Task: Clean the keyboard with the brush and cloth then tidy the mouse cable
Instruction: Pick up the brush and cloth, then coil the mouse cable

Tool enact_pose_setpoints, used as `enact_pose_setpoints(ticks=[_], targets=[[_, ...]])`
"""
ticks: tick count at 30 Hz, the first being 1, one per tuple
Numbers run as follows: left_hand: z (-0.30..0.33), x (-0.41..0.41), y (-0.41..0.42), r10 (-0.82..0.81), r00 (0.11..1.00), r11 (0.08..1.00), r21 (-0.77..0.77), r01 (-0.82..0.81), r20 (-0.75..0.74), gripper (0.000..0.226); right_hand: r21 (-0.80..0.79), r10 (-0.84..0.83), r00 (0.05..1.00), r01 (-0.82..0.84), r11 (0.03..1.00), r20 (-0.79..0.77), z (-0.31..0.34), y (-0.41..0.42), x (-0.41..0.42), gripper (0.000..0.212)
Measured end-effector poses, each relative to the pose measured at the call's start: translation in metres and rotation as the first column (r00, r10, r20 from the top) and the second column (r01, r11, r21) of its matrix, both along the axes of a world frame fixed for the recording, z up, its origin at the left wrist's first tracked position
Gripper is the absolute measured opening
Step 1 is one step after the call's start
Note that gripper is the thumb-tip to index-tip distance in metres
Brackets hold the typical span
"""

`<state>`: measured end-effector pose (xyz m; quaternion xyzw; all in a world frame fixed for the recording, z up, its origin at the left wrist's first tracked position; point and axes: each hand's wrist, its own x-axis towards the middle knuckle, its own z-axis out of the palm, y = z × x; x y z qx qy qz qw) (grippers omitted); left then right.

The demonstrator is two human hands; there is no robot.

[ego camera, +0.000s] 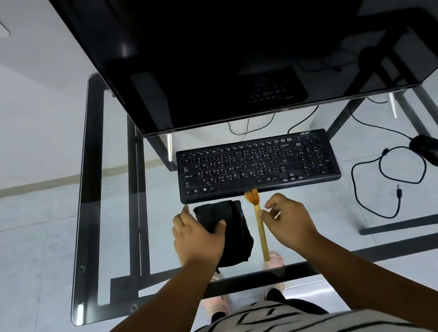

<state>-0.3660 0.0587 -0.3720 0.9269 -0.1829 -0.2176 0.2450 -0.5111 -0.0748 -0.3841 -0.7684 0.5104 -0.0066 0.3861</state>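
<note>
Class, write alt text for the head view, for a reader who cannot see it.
A person's left hand rests on a black cloth and the right hand reaches for a brush, on a glass desk before a black keyboard. A mouse with a loose cable lies to the right, under a dark monitor.

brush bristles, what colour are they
Orange, on a yellowish handle; the brush lies between cloth and right hand in the head view.

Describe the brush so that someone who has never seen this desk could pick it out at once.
Find the black keyboard on the glass desk. Just in front of its near edge lies the brush, between the black cloth and the right hand. Its pale wooden handle and orange bristles stand out against its dark neighbours.
</note>
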Motion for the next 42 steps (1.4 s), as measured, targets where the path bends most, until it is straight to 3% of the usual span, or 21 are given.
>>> enact_pose_setpoints(ticks=[5, 8, 15, 21, 24, 28, 36, 42], targets=[[0.007, 0.022, -0.019, 0.027, 0.999, 0.993, -0.119, -0.025, 0.020, 0.077, -0.126, -0.043, 0.985, 0.064, 0.990, 0.167, 0.008, -0.030, 0.001, 0.027], [0.013, 0.038, -0.036, 0.020, 0.999, 0.990, -0.140, -0.014, 0.041, 0.079, -0.188, -0.060, 0.974, 0.103, 0.977, 0.219, 0.016, -0.061, 0.000, 0.045], [0.007, 0.062, -0.068, 0.034, 0.999, 0.997, -0.069, -0.036, -0.038, 0.097, -0.203, -0.029, 1.000, 0.029, 0.979, 0.003, 0.023, -0.126, -0.020, 0.114], [0.004, 0.063, -0.076, -0.010, 0.998, 0.998, 0.066, 0.013, -0.056, 0.121, -0.150, 0.014, 0.982, -0.043, 0.988, -0.189, 0.018, -0.148, -0.050, 0.135], [0.004, 0.063, -0.076, -0.053, 0.997, 0.988, 0.141, 0.061, -0.064, 0.132, -0.117, 0.058, 0.975, -0.085, 0.990, -0.217, 0.013, -0.149, -0.061, 0.139], [0.005, 0.060, -0.078, -0.096, 0.994, 0.973, 0.207, 0.106, -0.059, 0.135, -0.127, 0.023, 0.993, -0.037, 0.991, -0.113, 0.005, -0.151, -0.064, 0.124], [0.012, 0.059, -0.086, -0.068, 0.997, 0.986, 0.152, 0.070, -0.021, 0.130, -0.145, -0.011, 0.999, 0.017, 0.989, 0.036, 0.003, -0.168, -0.059, 0.114], [0.010, 0.066, -0.096, -0.081, 0.997, 0.993, 0.089, 0.081, -0.004, 0.125, -0.125, -0.004, 0.999, 0.009, 0.992, 0.044, 0.007, -0.189, -0.046, 0.117]])
